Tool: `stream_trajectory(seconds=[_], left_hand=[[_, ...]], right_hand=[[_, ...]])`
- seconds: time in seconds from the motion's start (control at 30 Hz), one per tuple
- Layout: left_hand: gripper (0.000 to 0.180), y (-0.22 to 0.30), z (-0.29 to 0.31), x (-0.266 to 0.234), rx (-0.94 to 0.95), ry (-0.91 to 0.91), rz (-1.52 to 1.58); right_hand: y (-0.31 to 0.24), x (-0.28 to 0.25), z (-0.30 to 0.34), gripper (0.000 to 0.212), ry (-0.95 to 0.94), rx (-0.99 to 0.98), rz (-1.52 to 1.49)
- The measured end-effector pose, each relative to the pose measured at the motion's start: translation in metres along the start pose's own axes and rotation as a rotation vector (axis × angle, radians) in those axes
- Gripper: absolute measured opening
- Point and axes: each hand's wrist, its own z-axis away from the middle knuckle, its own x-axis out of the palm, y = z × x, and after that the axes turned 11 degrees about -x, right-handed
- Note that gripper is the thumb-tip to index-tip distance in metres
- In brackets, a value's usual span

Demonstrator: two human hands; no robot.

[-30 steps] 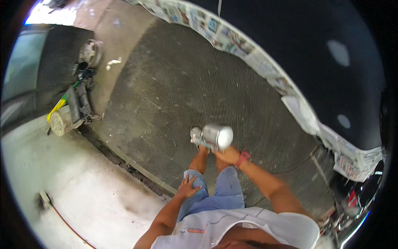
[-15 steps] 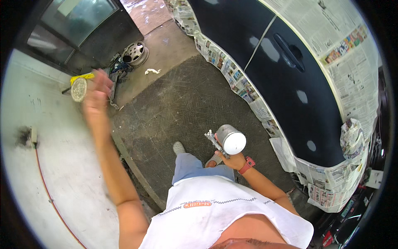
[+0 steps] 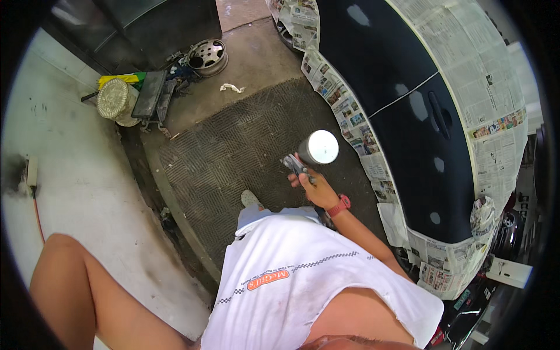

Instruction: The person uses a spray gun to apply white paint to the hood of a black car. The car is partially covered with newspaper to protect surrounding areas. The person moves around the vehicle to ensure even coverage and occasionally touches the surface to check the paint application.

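Note:
My right hand (image 3: 317, 190) is wrapped round the handle of a metal spray gun (image 3: 297, 165); a red watch (image 3: 339, 205) sits on that wrist. On the gun stands a round cup (image 3: 306, 153) with a white lid (image 3: 323, 146). The gun is held in front of my body, over the dark mat and apart from the car. My left arm (image 3: 81, 280) is bent, its elbow out to the left by the wall, and the left hand lies outside the picture.
Right of me stands a dark car side (image 3: 420, 175) edged with masking newspaper (image 3: 373, 157). A white wall (image 3: 87, 192) with a hose (image 3: 38, 216) runs along the left. A round stool (image 3: 116, 100) and a wheel rim (image 3: 207, 57) stand ahead. A textured mat (image 3: 233, 134) covers the floor.
My left hand, raised near the stool before, has drawn back out of the picture as the elbow bent. The right hand with the spray gun has moved up and slightly left, and the view has turned.

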Motion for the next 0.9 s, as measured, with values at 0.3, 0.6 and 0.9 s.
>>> stream_trajectory(seconds=[0.3,0.6,0.9], left_hand=[[0.040,-0.048,0.084,-0.032,-0.052,-0.088,-0.005],[0.035,-0.208,0.153,0.030,-0.071,0.174,0.140],[0.030,-0.271,0.345,0.246,-1.592,0.142,0.575]], right_hand=[[-0.047,0.044,-0.116,0.057,-0.111,-0.197,-0.036],[-0.054,0.023,-0.251,0.069,0.223,-0.208,0.083],[-0.072,0.002,-0.343,0.074,0.259,-0.163,-0.037]])
